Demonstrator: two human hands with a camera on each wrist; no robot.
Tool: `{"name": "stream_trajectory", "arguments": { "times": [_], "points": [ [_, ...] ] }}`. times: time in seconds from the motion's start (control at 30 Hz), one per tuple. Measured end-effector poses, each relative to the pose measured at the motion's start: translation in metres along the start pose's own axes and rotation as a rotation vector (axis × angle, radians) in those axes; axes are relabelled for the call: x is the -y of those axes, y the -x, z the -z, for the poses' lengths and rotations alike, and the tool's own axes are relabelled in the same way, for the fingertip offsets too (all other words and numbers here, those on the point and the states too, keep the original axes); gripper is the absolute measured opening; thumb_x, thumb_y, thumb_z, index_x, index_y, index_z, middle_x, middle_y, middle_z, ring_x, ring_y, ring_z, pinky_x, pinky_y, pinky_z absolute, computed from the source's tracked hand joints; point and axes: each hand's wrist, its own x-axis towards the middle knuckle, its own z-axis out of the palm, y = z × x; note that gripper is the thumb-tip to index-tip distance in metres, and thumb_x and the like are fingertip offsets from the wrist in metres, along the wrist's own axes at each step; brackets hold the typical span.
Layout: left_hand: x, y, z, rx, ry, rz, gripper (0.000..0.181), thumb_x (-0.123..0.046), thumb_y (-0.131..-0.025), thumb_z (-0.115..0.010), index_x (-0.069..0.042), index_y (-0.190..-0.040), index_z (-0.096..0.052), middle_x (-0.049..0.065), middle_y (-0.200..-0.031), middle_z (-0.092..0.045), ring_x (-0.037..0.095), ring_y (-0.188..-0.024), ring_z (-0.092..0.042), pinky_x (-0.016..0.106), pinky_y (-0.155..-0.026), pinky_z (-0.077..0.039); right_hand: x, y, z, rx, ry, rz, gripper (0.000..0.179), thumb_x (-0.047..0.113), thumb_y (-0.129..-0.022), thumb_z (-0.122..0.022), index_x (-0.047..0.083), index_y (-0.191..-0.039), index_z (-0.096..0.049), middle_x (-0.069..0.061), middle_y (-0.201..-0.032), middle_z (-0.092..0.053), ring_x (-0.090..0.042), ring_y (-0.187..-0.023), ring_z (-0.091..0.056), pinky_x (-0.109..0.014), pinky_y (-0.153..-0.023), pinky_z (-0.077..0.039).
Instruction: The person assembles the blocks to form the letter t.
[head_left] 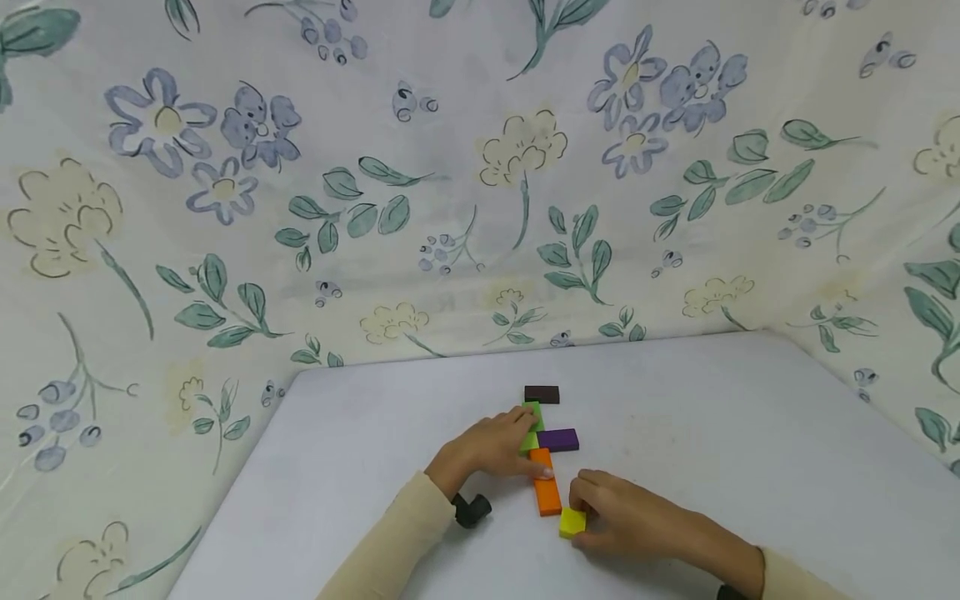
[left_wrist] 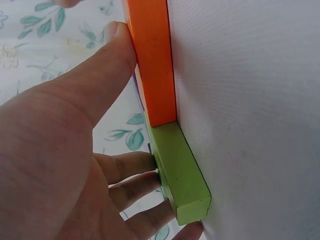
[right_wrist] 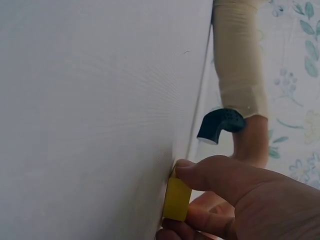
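The right hand (head_left: 630, 518) pinches a yellow block (head_left: 572, 522) just beside an orange block (head_left: 548, 497), while the left hand (head_left: 489, 446), spread against it and a green block (left_wrist: 180, 165), is best kept light to avoid nudging them

Tight between the hands, roomy to their outer sides.
The orange block (head_left: 549, 498) stands in the gap between the left hand (head_left: 495, 444) and the right hand (head_left: 630, 515), with the yellow block (head_left: 572, 523) at the right hand's fingertips. The purple block (head_left: 558, 440) bars the way right of the left fingers, the dark block (head_left: 542, 394) just beyond them. Open table (head_left: 720, 433) offers passage left of the left hand and ahead-right of the right.
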Motion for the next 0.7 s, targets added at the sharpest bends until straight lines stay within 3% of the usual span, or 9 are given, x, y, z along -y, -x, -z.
{"name": "stream_trajectory", "arguments": {
  "times": [0.47, 0.7],
  "points": [
    [-0.0014, 0.0013, 0.0003, 0.007, 0.038, 0.008, 0.096, -0.068, -0.085, -0.064, -0.012, -0.156, -0.033, 0.003, -0.167, -0.023, 0.026, -0.152, -0.029, 0.051, -0.122, -0.03, -0.0021, -0.0002, 0.0, 0.024, 0.025, 0.016, 0.03, 0.036, -0.083, -0.081, 0.019, -0.093, -0.058, 0.014, -0.082, -0.048, 0.002, -0.074, -0.044, -0.015, -0.068, -0.049],
    [-0.0009, 0.0019, 0.0021, 0.002, 0.013, 0.004, 0.096, -0.069, -0.085, -0.063, -0.013, -0.156, -0.033, 0.002, -0.167, -0.023, 0.025, -0.151, -0.03, 0.05, -0.121, -0.031, 0.0009, -0.0016, 0.0025, 0.03, 0.031, 0.024, 0.029, 0.039, -0.084, -0.08, 0.021, -0.092, -0.059, 0.014, -0.08, -0.048, 0.003, -0.073, -0.044, -0.015, -0.068, -0.049]
  ]
}}
